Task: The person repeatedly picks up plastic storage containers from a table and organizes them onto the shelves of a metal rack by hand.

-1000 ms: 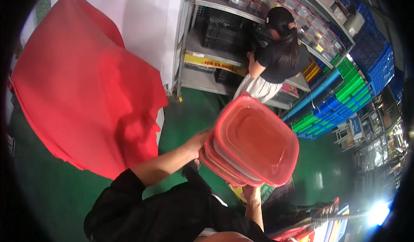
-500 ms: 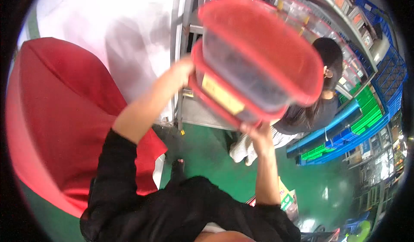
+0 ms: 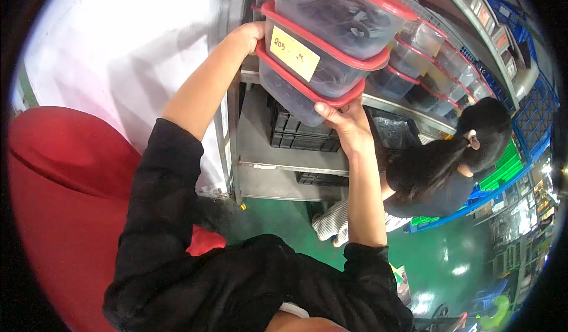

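Observation:
Between my two hands is a stack of three clear plastic boxes with red lids. Dark contents show through the walls of the top box (image 3: 337,15). The middle box (image 3: 337,77) carries a yellow label (image 3: 294,54) with handwritten numbers. My left hand (image 3: 251,34) grips the stack's left end, its fingertips hidden behind the boxes. My right hand (image 3: 349,125) holds the bottom box (image 3: 290,95) at its right end, thumb on the front near the lid rim. The stack is raised in front of a metal rack (image 3: 254,131).
More red-lidded boxes (image 3: 408,65) line the rack, with black crates (image 3: 305,128) on a lower shelf. A person (image 3: 438,172) is low down close by on the right. A red covered object (image 3: 71,202) stands at left beside a white panel (image 3: 118,48).
The stack has risen in view toward the rack, both hands still on it. Its front now shows more than its top lid. The other person appears lower and farther right.

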A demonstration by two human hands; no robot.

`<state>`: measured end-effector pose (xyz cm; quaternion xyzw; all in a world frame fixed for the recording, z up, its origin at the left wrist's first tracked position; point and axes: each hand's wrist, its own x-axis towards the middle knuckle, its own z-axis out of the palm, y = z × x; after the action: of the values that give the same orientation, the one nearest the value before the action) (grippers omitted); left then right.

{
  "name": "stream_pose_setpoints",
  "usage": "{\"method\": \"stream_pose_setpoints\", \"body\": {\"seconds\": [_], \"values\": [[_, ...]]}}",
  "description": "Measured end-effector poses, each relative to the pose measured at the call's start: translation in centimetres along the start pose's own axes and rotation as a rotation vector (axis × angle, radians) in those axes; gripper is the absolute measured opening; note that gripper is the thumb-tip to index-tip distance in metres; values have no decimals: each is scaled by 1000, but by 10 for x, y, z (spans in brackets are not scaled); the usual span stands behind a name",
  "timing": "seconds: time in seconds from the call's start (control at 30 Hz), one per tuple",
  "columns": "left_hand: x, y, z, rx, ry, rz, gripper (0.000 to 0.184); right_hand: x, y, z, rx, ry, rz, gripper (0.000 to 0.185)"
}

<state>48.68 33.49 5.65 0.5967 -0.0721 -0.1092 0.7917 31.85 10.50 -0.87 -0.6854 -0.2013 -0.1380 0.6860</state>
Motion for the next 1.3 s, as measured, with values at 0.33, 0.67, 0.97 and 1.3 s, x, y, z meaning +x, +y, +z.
{"method": "stream_pose_setpoints", "body": {"seconds": [0.33, 0.67, 0.97, 1.3], "values": [[46, 4, -9, -60, 70, 40, 23, 42, 44, 25, 10, 159, -264, 111], [54, 7, -7, 136, 564, 532, 37, 48, 46, 54, -462, 560, -295, 113], [-16, -67, 31, 477, 520, 929, 55, 64, 42, 70, -435, 586, -198, 125], [-55, -104, 47, 109, 312, 817, 63, 90, 65, 74, -497, 557, -283, 122]]}}
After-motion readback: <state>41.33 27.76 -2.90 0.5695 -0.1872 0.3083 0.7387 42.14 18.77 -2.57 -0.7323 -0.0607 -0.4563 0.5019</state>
